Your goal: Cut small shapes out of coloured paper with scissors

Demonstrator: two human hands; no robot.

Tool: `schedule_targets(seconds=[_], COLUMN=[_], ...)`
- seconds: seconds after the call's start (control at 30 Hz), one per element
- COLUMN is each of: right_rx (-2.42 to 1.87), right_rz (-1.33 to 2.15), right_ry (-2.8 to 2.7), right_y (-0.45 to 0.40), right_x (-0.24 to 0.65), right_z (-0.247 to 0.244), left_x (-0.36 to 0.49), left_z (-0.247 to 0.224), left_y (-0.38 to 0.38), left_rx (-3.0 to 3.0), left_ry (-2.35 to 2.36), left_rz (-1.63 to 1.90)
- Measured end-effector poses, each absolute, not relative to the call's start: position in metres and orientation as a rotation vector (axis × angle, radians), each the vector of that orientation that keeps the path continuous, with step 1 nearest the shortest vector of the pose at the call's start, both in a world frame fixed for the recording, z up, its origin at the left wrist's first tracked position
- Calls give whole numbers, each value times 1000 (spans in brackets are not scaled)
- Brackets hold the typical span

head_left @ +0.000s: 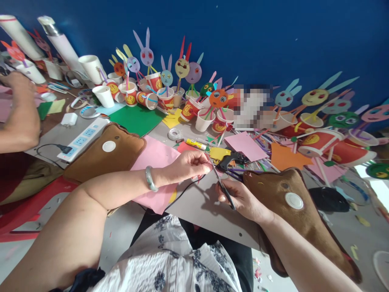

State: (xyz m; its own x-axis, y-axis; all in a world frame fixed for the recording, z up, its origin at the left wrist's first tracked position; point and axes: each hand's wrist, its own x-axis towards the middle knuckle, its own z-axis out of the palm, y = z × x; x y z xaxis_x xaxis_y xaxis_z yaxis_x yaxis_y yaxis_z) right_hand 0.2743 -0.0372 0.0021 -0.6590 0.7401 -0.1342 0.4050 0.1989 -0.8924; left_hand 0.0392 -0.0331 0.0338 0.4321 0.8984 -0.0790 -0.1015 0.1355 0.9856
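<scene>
Fingers pinched, my left hand [190, 165] holds something small at its fingertips, too small to make out, perhaps a reddish scrap. My right hand [243, 199] is wrapped round the handles of black scissors [225, 189], whose blades point up and left to my left fingertips. Below my left hand lies a pink paper sheet [154, 170]. Just beyond the hands are a yellow glue tube [196, 143], a yellow paper piece [219, 153] and a black glue gun [232, 161].
Brown cushions [106, 150] flank the work spot. Paper cups with rabbit-faced figures [182, 68] line the blue wall. A white power strip [86, 140] lies left, near another person's arm [22, 109]. Green paper [136, 118] lies at the back.
</scene>
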Motion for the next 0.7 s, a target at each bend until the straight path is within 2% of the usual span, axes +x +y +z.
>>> schedule_targets(seconds=[0.7], right_rx=[-1062], right_rz=[1479], right_ry=[-2095], right_y=[-37], right_x=[274], right_z=[4], left_x=[39], left_z=[29], left_y=[-31], left_rx=[1222], left_ry=[823], left_rz=[926])
